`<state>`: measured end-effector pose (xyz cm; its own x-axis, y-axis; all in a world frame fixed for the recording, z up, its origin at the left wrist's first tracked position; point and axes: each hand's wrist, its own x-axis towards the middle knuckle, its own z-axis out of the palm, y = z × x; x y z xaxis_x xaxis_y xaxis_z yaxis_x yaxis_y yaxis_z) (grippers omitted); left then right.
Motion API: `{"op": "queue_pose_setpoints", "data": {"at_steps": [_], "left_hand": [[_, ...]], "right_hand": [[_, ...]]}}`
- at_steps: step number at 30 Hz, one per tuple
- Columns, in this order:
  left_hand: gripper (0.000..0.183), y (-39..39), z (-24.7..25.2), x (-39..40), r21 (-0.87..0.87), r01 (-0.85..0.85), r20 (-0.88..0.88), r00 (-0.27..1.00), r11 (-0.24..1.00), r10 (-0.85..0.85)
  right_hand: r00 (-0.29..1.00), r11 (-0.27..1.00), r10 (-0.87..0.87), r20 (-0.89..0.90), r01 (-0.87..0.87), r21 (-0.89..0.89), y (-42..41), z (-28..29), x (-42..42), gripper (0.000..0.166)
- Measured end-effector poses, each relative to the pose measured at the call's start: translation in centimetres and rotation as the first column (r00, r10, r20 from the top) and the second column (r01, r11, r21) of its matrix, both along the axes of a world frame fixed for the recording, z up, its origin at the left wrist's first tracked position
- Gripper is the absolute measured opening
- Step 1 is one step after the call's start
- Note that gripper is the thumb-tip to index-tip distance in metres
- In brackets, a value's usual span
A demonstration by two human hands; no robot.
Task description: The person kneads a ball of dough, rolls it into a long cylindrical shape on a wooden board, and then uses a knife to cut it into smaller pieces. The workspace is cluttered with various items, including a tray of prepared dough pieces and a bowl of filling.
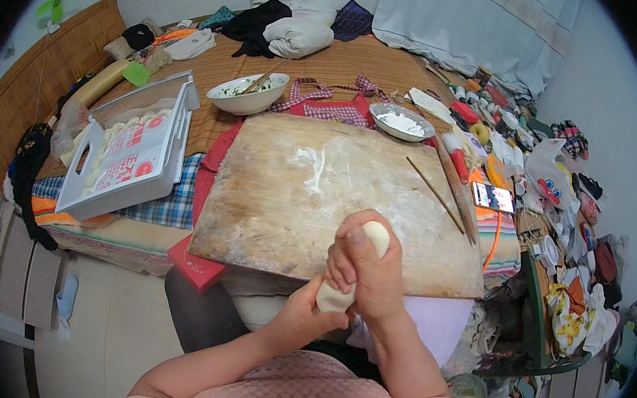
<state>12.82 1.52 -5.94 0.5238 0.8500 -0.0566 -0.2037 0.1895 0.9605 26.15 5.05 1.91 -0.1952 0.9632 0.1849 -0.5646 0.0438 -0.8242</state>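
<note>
A piece of pale dough (378,238) is squeezed in my right hand (368,263), its rounded end bulging out beside the thumb. Its lower part hangs below that fist, where my left hand (312,309) grips it. Both hands are close together over the near edge of a floured wooden board (261,204). A thin stick (435,194) lies on the board's right side, with a wooden rolling pin (456,191) along the edge. Beyond the board are a bowl of white flour (401,122) and a white bowl (249,103) with chopped greens and chopsticks.
At the left, a white plastic drawer (123,200) holds pale dough pieces partly covered by printed plastic. A red box (197,263) sits under the board's left corner. A lit phone (494,197) and a red-handled brush (457,157) lie on the right, beside a crowded table.
</note>
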Motion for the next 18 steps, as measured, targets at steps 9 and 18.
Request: {"op": "queue_pose_setpoints", "data": {"at_steps": [9, 18], "left_hand": [[0.03, -0.5, 0.1, -0.1, 0.108, -0.272, -0.045, 0.959, 0.956, 0.278], [0.026, 0.9, 0.3, -1.3, -0.062, 0.156, -0.033, 0.987, 0.986, -0.158]], "right_hand": [[0.902, 0.937, 0.017, 0.432, -0.165, 0.307, -0.1, 0.4, 0.5, 0.064], [0.984, 0.984, 0.176, 0.008, -0.176, -0.034, 0.1, -1.3, 1.2, 0.017]]}}
